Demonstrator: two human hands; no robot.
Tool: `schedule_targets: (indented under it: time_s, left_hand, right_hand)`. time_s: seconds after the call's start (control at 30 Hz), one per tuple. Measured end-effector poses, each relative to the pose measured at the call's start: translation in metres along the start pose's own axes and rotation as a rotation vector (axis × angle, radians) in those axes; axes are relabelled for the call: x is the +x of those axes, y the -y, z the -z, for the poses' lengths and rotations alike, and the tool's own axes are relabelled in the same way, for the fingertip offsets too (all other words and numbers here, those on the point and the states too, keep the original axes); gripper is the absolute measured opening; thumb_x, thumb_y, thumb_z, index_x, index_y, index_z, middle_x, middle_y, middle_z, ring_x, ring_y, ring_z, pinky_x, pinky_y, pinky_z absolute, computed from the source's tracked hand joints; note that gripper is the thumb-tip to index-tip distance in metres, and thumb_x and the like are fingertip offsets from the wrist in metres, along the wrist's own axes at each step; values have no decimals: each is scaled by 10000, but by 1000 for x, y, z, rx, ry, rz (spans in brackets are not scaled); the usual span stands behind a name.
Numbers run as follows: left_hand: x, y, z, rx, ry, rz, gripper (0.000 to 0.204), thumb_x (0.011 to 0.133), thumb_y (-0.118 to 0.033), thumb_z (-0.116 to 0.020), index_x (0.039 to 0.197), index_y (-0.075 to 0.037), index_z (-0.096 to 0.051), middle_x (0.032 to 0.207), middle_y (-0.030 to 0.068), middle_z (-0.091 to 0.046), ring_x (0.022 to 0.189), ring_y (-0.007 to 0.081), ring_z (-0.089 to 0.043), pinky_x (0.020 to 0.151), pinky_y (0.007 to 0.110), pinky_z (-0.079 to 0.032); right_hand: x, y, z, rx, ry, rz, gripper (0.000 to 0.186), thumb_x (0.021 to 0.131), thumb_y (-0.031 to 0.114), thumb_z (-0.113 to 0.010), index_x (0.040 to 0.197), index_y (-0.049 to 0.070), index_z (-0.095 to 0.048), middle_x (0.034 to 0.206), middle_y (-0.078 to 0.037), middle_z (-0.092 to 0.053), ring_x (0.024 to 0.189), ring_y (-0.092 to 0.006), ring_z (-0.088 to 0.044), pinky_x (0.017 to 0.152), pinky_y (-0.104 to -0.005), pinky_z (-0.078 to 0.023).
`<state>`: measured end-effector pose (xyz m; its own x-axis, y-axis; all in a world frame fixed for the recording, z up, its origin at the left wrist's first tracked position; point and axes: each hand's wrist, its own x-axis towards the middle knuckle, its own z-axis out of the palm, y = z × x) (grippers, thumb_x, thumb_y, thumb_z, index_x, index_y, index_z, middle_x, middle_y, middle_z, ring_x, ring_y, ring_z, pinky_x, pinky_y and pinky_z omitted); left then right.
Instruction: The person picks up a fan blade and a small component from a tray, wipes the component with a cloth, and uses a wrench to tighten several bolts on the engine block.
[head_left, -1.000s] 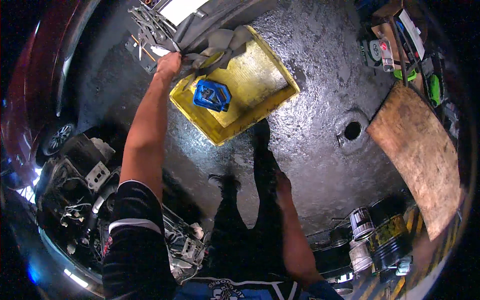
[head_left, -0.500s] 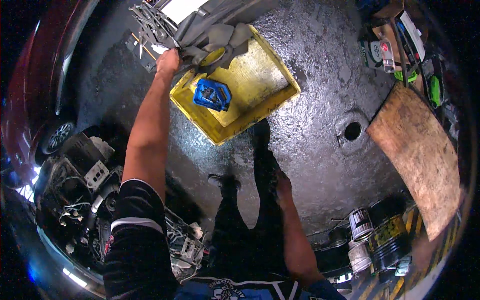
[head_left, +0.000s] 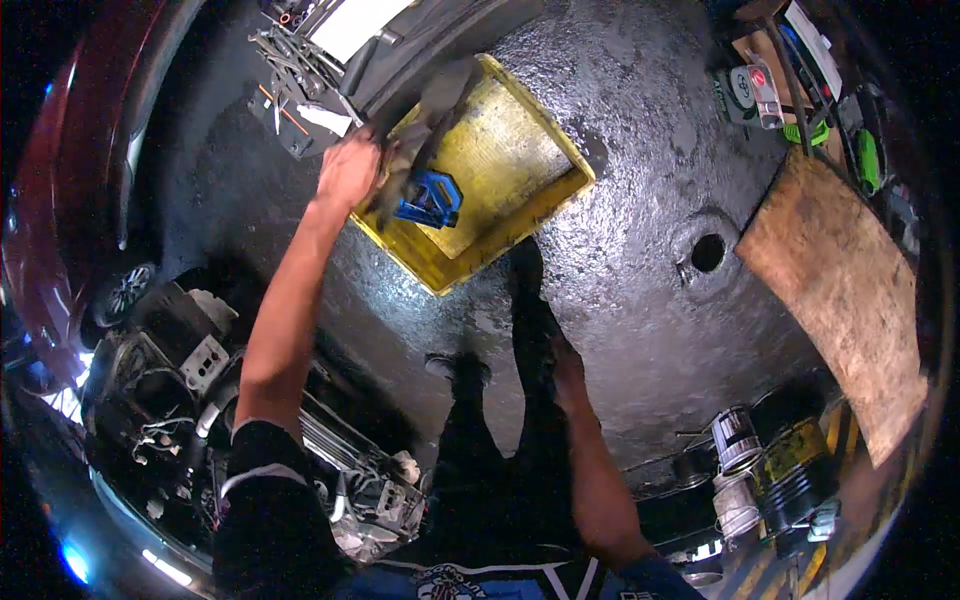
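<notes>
Head view, places taken from the yellow tray [head_left: 520, 170] on the wet dark floor [head_left: 640, 300]. Left hand [head_left: 347, 170] is raised at the tray's left edge, fingers closed around a dark grey rag or floppy part [head_left: 425, 120] that hangs over the tray; blur hides its exact shape, and what it is cannot be told. Blue object [head_left: 430, 198] lies inside the tray, just beside that hand, partly covered by the hanging piece. Right hand [head_left: 566, 362] hangs low on the near side of the tray, beside the dark trouser leg; it holds nothing visible, fingers loosely curled, though how far they close is hard to read. Far left of the tray: a heap of engine parts [head_left: 180, 370], detail lost in shadow. Right of the tray: a floor drain hole [head_left: 708, 252], then a plywood board [head_left: 850, 300], its far end cut by the rim. Cans [head_left: 740, 440] sit nearer than the board. Against half a second earlier: the grey piece is bunched tighter and sits lower over the tray; left hand has dropped nearer the blue object; right hand unchanged.
</notes>
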<state>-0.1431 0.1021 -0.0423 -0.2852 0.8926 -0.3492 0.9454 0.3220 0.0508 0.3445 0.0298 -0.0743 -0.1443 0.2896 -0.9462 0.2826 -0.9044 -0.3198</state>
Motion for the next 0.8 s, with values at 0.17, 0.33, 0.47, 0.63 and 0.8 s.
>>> schedule_targets:
  time_s: [0.17, 0.33, 0.47, 0.63, 0.8]
  left_hand:
    - [-22, -39, 31, -183, 184, 367, 544, 966, -435, -473, 814, 39, -691, 837, 280, -650, 788, 457, -636, 755, 519, -502]
    - [-52, -54, -20, -646, -147, 488, 448, 939, -369, -543, 1015, 59, -652, 925, 290, -661, 880, 431, -648, 795, 461, -490]
    - [-47, -38, -67, -1122, -126, 999, 325, 908, -220, -590, 1078, 55, -626, 931, 114, -678, 730, 252, -620, 697, 382, -495]
    - [-15, 3, -104, -1600, 40, 1152, 226, 941, -243, -581, 907, -30, -647, 772, 66, -604, 596, 169, -554, 516, 314, -430]
    - [37, 73, -135, -1992, -163, 1129, 224, 970, -195, -480, 905, -46, -634, 766, 84, -585, 558, 211, -533, 490, 380, -457]
  right_hand:
    - [27, -45, 29, 51, -19, -22, 309, 986, 411, -509, 1055, 123, -598, 683, 53, -484, 537, -65, -420, 481, -242, -358]
    - [17, -22, 11, 70, -99, -100, 334, 984, 437, -500, 1057, 125, -594, 671, 54, -471, 511, -70, -396, 464, -237, -340]
    - [15, -20, 11, 34, 14, 3, 353, 978, 450, -501, 1063, 121, -595, 676, 46, -481, 524, -70, -409, 473, -237, -347]
    - [44, -71, 39, -200, -28, 130, 341, 974, 437, -506, 1058, 120, -600, 681, 35, -491, 537, -75, -428, 489, -241, -369]
    - [39, -63, 32, -281, -21, 182, 336, 977, 410, -497, 1092, 115, -608, 710, 10, -532, 542, -100, -466, 502, -256, -413]
